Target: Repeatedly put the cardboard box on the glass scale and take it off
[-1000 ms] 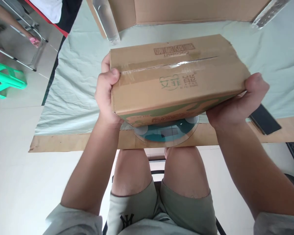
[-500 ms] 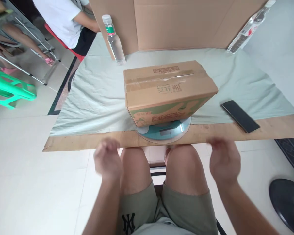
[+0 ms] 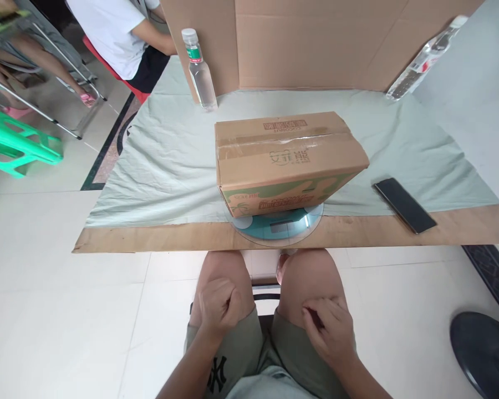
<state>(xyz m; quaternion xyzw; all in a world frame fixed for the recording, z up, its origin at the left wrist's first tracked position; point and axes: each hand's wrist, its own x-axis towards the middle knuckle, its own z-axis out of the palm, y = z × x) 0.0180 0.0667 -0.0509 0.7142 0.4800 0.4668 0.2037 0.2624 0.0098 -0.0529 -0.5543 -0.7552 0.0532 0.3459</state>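
My left hand (image 3: 219, 306) rests as a loose fist on the left thigh, with nothing seen in it. On the right thigh lies my right hand (image 3: 327, 327), its fingers curled and the thumb near the index finger, around a bare hollow. Both are apart from the table. In front of them a taped cardboard box (image 3: 283, 158) with green and brown print stands on a round glass scale (image 3: 270, 231). The box covers the scale's far part; its small display shows at the near side.
A black phone (image 3: 405, 205) lies right of the box on the pale cloth (image 3: 158, 183). Clear bottles (image 3: 202, 83) stand by the cardboard panel (image 3: 307, 50). At left are a green stool (image 3: 20, 144) and a seated person (image 3: 112, 33); a black round base (image 3: 484, 349) is on the floor.
Both my hands have come back from the table's front edge and inward, down onto my thighs. The view has shifted slightly; box, scale and phone stay in place.
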